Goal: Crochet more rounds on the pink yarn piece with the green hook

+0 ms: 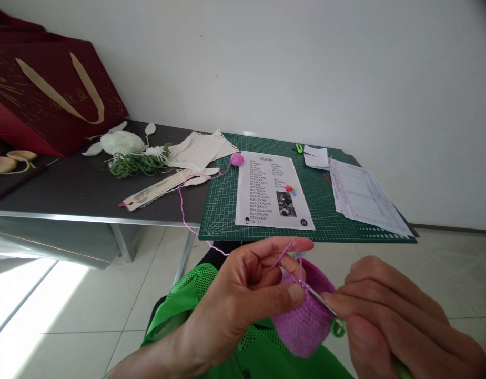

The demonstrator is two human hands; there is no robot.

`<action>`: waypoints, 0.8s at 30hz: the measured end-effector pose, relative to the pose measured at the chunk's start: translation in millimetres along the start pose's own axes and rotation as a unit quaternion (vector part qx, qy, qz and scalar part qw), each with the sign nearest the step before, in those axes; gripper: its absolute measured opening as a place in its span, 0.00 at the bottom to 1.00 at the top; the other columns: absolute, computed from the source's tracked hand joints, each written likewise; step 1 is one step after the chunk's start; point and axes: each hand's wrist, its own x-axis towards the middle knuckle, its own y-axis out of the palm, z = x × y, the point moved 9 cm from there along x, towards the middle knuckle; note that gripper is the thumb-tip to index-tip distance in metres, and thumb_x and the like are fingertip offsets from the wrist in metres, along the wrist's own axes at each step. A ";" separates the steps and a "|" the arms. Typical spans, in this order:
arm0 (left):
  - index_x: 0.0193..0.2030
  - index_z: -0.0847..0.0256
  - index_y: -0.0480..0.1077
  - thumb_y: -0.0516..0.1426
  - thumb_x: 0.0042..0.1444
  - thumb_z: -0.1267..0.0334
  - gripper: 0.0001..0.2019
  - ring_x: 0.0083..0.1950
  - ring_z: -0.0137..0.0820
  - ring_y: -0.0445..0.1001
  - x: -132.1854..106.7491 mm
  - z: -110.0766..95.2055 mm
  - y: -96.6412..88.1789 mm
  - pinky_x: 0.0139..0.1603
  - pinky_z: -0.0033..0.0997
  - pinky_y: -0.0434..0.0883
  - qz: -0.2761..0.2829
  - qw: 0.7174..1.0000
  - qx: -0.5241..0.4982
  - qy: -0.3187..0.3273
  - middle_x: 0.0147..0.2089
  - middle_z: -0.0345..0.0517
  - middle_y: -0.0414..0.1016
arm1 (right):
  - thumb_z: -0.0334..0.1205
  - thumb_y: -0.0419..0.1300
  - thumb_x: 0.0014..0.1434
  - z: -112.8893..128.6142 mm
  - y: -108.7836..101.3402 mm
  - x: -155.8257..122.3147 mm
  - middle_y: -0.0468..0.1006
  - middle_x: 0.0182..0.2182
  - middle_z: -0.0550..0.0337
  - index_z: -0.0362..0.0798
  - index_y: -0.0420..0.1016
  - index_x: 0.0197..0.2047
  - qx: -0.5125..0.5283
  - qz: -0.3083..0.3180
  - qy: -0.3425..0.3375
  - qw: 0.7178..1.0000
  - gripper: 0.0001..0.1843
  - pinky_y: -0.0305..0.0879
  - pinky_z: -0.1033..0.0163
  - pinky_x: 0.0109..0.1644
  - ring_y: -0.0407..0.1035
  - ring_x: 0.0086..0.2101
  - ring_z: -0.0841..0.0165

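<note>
My left hand (246, 295) pinches a small pink crocheted piece (306, 321) between thumb and fingers, with pink yarn (284, 252) looped over the raised index finger. My right hand (396, 316) is closed round a metal crochet hook (317, 297) with a green handle, its tip at the top edge of the piece. The yarn strand runs up over the table edge to a small pink yarn ball (237, 159) on the green cutting mat (345, 221). A printed pattern sheet (272, 192) lies on the mat in front of me.
Green yarn (134, 164) and white stuffing (120, 142) sit at the table's left middle beside a ruler (156, 190). A dark red gift bag (49, 95) leans at the far left. More paper sheets (365, 197) lie at the mat's right. A white wall stands behind.
</note>
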 end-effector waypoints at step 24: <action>0.52 0.56 0.82 0.72 0.53 0.66 0.18 0.36 0.23 0.74 3.6 14.6 -3.2 0.40 0.20 0.69 0.032 0.998 0.027 -0.050 0.37 0.41 0.76 | 0.38 0.50 0.73 -46.5 18.5 -34.7 0.68 0.18 0.65 0.47 0.70 0.27 0.356 0.014 0.233 0.905 0.21 0.58 0.62 0.28 0.61 0.22 0.74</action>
